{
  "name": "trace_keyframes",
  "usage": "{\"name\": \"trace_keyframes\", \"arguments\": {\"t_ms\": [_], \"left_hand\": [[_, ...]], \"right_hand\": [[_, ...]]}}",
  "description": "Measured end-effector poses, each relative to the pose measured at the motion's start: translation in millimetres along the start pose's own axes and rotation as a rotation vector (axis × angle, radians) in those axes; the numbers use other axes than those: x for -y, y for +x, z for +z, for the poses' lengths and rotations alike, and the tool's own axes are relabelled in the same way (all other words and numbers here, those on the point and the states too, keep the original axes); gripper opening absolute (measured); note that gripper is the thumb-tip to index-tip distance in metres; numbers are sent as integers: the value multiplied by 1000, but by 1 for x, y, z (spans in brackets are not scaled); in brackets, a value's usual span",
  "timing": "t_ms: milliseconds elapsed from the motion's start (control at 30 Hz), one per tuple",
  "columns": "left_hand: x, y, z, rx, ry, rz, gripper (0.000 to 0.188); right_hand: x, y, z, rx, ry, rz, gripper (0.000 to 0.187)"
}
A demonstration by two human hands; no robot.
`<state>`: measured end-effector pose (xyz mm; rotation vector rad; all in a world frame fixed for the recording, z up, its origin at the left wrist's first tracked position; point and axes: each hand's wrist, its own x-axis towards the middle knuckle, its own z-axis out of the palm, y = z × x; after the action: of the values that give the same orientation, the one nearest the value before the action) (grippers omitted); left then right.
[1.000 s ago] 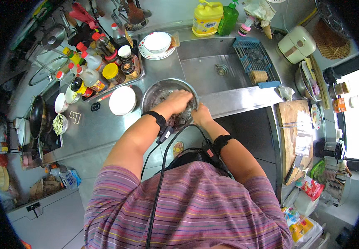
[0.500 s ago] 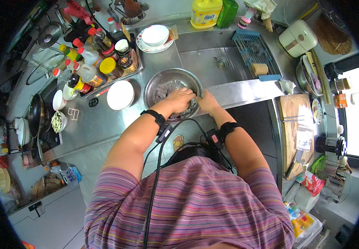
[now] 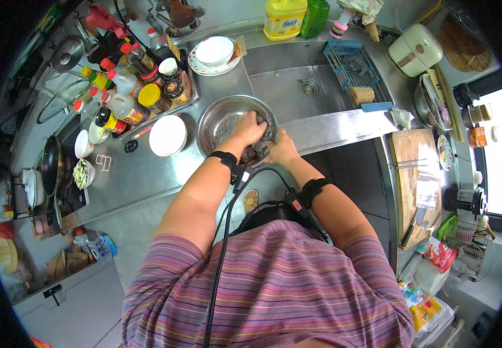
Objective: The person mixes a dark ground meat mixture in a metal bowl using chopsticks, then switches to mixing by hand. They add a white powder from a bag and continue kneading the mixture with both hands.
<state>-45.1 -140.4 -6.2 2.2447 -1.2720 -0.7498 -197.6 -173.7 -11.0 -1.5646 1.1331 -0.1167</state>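
Observation:
A round stainless steel mixing bowl [image 3: 208,124] stands on the counter's front part, left of the sink, with wet greyish-brown food pieces [image 3: 256,152] inside, gathered mostly toward its right and near side. My left hand [image 3: 249,129] is down in the bowl, fingers curled into the food; what lies under the palm is hidden. With my right hand [image 3: 284,148] I grip the bowl's right rim, thumb and fingers closed round the edge. Black straps circle both my wrists and forearms.
Left of the bowl stand a white bowl [image 3: 168,135] and a tray of sauce bottles [image 3: 126,108]. Behind it is a bowl on plates [image 3: 215,51]. A sink [image 3: 285,81] with a blue rack [image 3: 352,64] lies right; farther right, a cutting board [image 3: 407,191] bears a knife [image 3: 414,227].
My left hand has gone from lying spread over the food to curled fingers, turning within the bowl. The bowl has shifted slightly left; my right hand stays at its rim.

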Motion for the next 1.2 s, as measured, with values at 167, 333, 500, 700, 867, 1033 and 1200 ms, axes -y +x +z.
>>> {"name": "trace_keyframes", "arguments": {"t_ms": [167,333,500,700,867,1033,1200], "left_hand": [[6,-4,20,106,16,411,32],[22,-24,-13,263,142,626,29],[11,-56,-18,152,286,567,55],[2,-50,7,108,526,470,57],[2,-35,10,118,511,468,36],[-2,-22,10,68,518,406,23],[-5,-20,13,30,475,295,21]], "right_hand": [[-14,7,0,-193,-88,-103,35],[-5,-5,-10,-180,-74,-107,45],[4,-6,-12,-288,-160,-195,39],[5,1,-16,-212,-229,-178,30],[7,0,-16,-202,-283,-164,31],[2,1,-13,-229,-262,-185,33],[-5,-8,-8,-215,-181,-175,36]]}}
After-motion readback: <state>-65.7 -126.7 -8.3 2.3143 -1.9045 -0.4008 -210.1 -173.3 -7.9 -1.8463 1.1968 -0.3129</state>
